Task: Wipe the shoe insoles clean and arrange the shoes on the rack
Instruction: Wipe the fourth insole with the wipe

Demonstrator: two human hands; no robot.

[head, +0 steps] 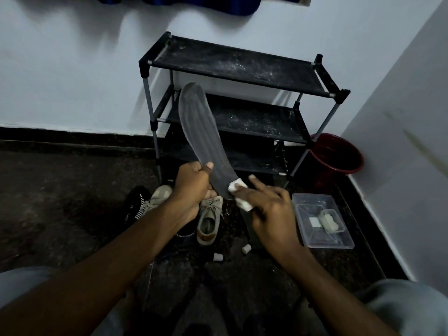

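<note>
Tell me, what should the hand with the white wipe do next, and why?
Probably slide the white wipe up the insole toward its far tip. The right hand holds the wipe against the insole's near end only. The left hand grips the insole to steady it, and most of its gray length lies above the wipe.
</note>
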